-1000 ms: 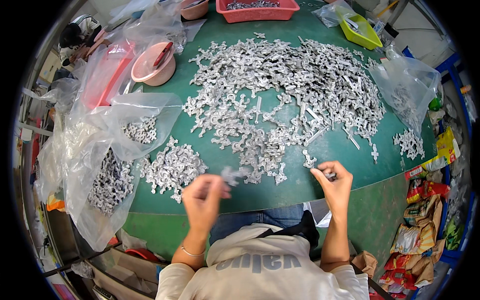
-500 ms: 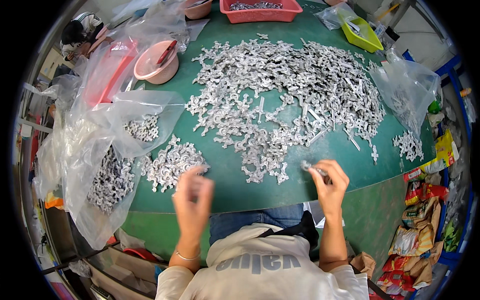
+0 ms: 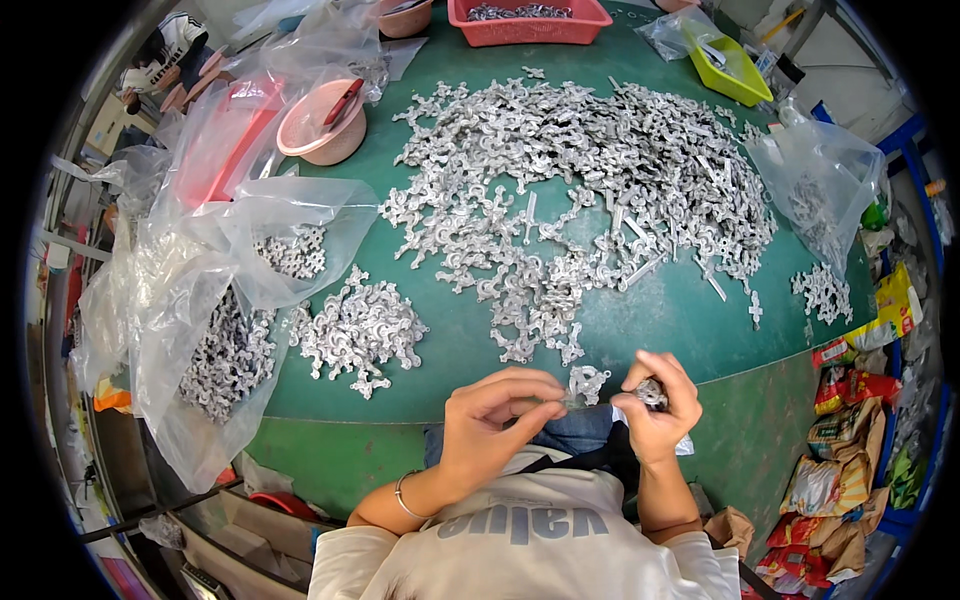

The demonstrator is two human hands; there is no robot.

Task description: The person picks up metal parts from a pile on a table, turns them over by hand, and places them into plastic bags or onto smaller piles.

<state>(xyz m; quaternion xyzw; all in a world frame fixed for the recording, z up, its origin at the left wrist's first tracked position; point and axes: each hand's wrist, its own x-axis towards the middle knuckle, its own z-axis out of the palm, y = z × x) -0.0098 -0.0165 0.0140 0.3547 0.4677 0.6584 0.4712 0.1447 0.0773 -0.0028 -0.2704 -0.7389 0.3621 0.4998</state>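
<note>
Grey cast-metal parts with rounded lobes and small arms lie heaped on the green table (image 3: 450,390). My left hand (image 3: 497,420) is near the front edge, thumb and fingers curled together at the side of a single metal part (image 3: 588,384). To the right, my right hand (image 3: 660,415) is closed around one or more metal parts (image 3: 652,393), partly hidden by its fingers. Beyond both hands spreads the large heap of metal parts (image 3: 560,140). A smaller pile of parts (image 3: 360,332) sits left of my left hand.
Clear plastic bags (image 3: 170,310) with parts crowd the left side. A pink bowl (image 3: 325,140), red tray (image 3: 530,32) and yellow-green basket (image 3: 735,85) stand farther back. At right are another bag (image 3: 815,180) and a small cluster of parts (image 3: 823,295). A person (image 3: 170,45) is at far left.
My left hand has moved right from the small pile toward my right hand. The right hand has drawn slightly nearer to me. A single metal part now shows between them.
</note>
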